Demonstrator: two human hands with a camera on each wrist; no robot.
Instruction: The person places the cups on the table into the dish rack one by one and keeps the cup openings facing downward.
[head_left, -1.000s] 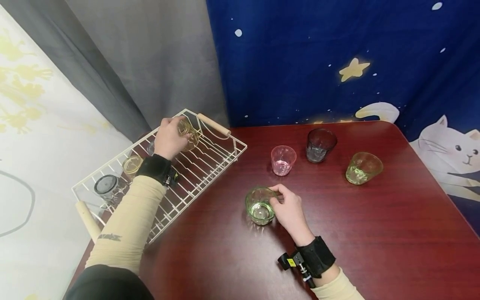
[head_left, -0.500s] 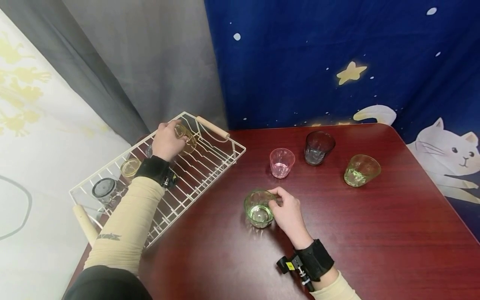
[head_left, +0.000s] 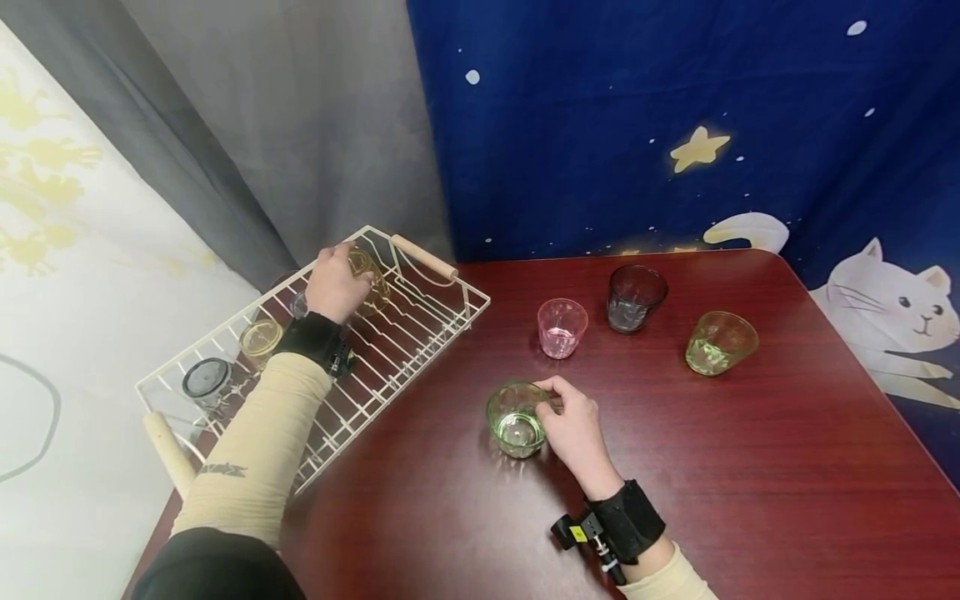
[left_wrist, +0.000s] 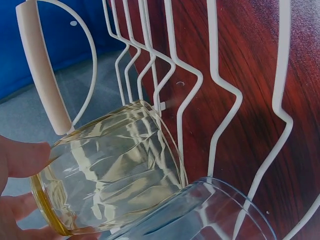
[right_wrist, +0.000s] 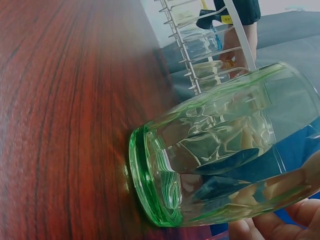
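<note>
My left hand point(head_left: 335, 285) grips a yellow glass point(left_wrist: 110, 165) by its thick base, mouth down, at the far end of a white wire rack point(head_left: 474, 288). Right beside it in the left wrist view is a bluish clear glass point(left_wrist: 200, 217), mostly hidden behind my hand in the head view. With thumb and fingers, my right hand point(head_left: 576, 427) holds a green glass point(head_left: 516, 423) by its rim, mouth up. The right wrist view shows this glass's thick green base point(right_wrist: 155, 185) down close at the tabletop.
A pink glass point(head_left: 562, 327), a dark grey glass point(head_left: 636, 297) and a yellow-green glass point(head_left: 722, 342) stand upright on the red-brown table point(head_left: 750, 467). Another yellow glass point(head_left: 261, 337) and a grey glass point(head_left: 207, 379) sit upside down in the rack, which has wooden handles point(head_left: 424, 257).
The head view has shifted slightly. The yellow glass in my left hand has come down a little onto the rack wires. My right hand keeps its hold on the green glass.
</note>
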